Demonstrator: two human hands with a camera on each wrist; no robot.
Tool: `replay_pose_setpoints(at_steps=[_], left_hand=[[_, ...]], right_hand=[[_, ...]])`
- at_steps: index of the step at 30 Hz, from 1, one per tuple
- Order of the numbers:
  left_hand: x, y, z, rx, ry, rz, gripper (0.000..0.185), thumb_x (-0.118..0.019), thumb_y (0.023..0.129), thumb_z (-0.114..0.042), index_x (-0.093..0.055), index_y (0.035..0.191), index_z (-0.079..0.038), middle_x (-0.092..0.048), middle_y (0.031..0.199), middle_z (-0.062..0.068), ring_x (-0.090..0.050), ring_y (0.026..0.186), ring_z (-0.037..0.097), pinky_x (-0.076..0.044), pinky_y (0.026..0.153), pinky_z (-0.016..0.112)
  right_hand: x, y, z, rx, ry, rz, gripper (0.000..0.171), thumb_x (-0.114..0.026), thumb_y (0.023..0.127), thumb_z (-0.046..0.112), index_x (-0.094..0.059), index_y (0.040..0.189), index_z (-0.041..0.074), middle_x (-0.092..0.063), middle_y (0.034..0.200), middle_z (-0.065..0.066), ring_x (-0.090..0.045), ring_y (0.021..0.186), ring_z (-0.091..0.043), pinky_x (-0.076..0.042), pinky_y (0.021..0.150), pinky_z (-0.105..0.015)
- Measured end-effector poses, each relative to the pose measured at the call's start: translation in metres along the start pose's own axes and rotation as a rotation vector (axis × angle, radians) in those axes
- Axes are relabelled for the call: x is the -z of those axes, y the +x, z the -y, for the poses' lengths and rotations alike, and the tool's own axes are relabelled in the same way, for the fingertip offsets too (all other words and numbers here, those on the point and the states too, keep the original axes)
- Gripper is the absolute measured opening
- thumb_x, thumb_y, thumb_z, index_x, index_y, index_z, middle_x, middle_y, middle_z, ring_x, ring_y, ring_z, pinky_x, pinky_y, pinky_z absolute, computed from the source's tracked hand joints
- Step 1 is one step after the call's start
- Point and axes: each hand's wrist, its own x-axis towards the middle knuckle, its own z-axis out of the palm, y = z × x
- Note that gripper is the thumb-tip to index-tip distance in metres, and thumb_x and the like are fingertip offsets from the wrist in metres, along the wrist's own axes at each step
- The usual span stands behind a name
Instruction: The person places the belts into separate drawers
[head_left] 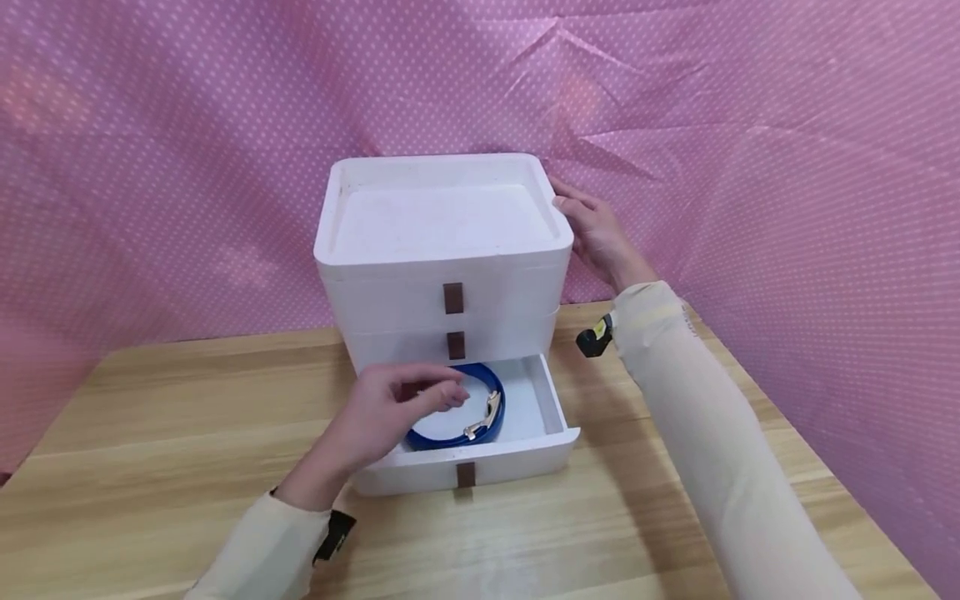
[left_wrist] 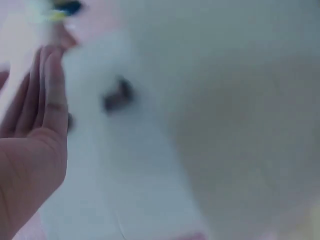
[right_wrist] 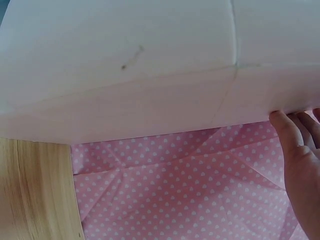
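Observation:
A white drawer cabinet (head_left: 442,292) stands on the table, its bottom drawer (head_left: 517,458) pulled out. Inside the drawer lies a coiled blue belt (head_left: 491,379) with a gold buckle. Over the drawer's left part hovers my left hand (head_left: 378,412), fingers loosely bent and nothing in them, covering part of the belt. In the left wrist view the left hand (left_wrist: 40,120) has its fingers extended, and the cabinet is blurred. My right hand (head_left: 596,233) rests on the cabinet's right side near the back, fingertips (right_wrist: 281,117) against the wall in the right wrist view.
The cabinet's top is a shallow tray (head_left: 442,221). Two upper drawers with brown tabs (head_left: 453,297) are shut. A wooden table (head_left: 187,450) lies below. Pink dotted cloth (head_left: 225,167) hangs behind and at both sides, close behind the cabinet.

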Motion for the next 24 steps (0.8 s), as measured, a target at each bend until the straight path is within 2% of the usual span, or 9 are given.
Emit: replay_pose_setpoints(at_steps=[3, 6, 8, 11, 14, 18, 21, 24], left_hand=[[-0.006, -0.015, -0.010, 0.026, -0.295, -0.016, 0.027, -0.059, 0.100, -0.014, -0.066, 0.114, 0.008, -0.071, 0.100, 0.017, -0.069, 0.093, 0.031, -0.059, 0.085, 0.040], [-0.013, -0.031, -0.010, 0.096, -0.427, 0.046, 0.030, -0.055, 0.102, -0.014, -0.063, 0.115, 0.012, -0.070, 0.102, 0.022, -0.068, 0.095, 0.035, -0.058, 0.086, 0.044], [-0.018, -0.040, -0.006, 0.139, -0.448, 0.079, 0.032, -0.054, 0.102, -0.014, -0.063, 0.113, 0.015, -0.069, 0.099, 0.023, -0.069, 0.094, 0.034, -0.059, 0.084, 0.043], [-0.023, -0.050, -0.001, 0.210, -0.371, 0.058, 0.028, -0.056, 0.101, -0.013, -0.066, 0.105, 0.014, -0.071, 0.092, 0.020, -0.070, 0.086, 0.031, -0.061, 0.078, 0.039], [-0.026, -0.056, 0.002, 0.278, -0.265, -0.011, 0.025, -0.059, 0.099, -0.011, -0.070, 0.100, 0.011, -0.071, 0.085, 0.015, -0.071, 0.079, 0.026, -0.062, 0.072, 0.034], [-0.025, -0.063, 0.010, 0.357, -0.110, -0.047, 0.024, -0.063, 0.098, -0.016, -0.073, 0.100, 0.006, -0.072, 0.086, 0.011, -0.070, 0.079, 0.022, -0.062, 0.072, 0.033], [-0.025, -0.067, 0.018, 0.391, 0.015, -0.016, 0.025, -0.065, 0.096, -0.019, -0.073, 0.105, 0.003, -0.072, 0.091, 0.008, -0.069, 0.080, 0.020, -0.061, 0.073, 0.034], [-0.026, -0.071, 0.025, 0.379, 0.118, 0.036, 0.028, -0.066, 0.095, -0.022, -0.071, 0.110, 0.000, -0.070, 0.099, 0.005, -0.065, 0.085, 0.017, -0.059, 0.074, 0.036]], right_hand=[[0.000, 0.000, 0.000, 0.000, 0.006, -0.001, 0.050, -0.056, 0.099, 0.015, -0.044, 0.148, 0.011, -0.045, 0.149, -0.006, -0.050, 0.127, -0.026, -0.054, 0.092, -0.028], [0.000, 0.000, 0.001, -0.007, 0.012, 0.001, 0.050, -0.056, 0.099, 0.014, -0.044, 0.148, 0.011, -0.044, 0.150, -0.005, -0.049, 0.129, -0.025, -0.053, 0.094, -0.029], [0.000, 0.000, 0.001, -0.013, 0.012, -0.001, 0.050, -0.057, 0.099, 0.015, -0.044, 0.148, 0.012, -0.044, 0.150, -0.004, -0.049, 0.129, -0.025, -0.053, 0.095, -0.029], [0.000, 0.001, 0.002, -0.024, 0.014, -0.006, 0.050, -0.060, 0.098, 0.017, -0.047, 0.147, 0.015, -0.046, 0.148, -0.004, -0.050, 0.128, -0.024, -0.053, 0.096, -0.030], [0.001, 0.002, 0.002, -0.030, 0.014, -0.013, 0.050, -0.063, 0.097, 0.018, -0.049, 0.145, 0.016, -0.049, 0.147, -0.003, -0.051, 0.127, -0.024, -0.053, 0.095, -0.030], [0.001, 0.002, 0.002, -0.036, 0.010, -0.017, 0.050, -0.063, 0.096, 0.018, -0.050, 0.144, 0.017, -0.050, 0.145, -0.003, -0.052, 0.126, -0.024, -0.053, 0.095, -0.030], [0.002, 0.001, 0.001, -0.038, 0.012, -0.017, 0.050, -0.063, 0.097, 0.018, -0.050, 0.145, 0.017, -0.050, 0.145, -0.003, -0.052, 0.126, -0.024, -0.053, 0.095, -0.030], [0.002, 0.001, 0.001, -0.032, 0.014, -0.012, 0.050, -0.062, 0.097, 0.018, -0.050, 0.145, 0.016, -0.050, 0.146, -0.004, -0.051, 0.127, -0.024, -0.052, 0.097, -0.031]])
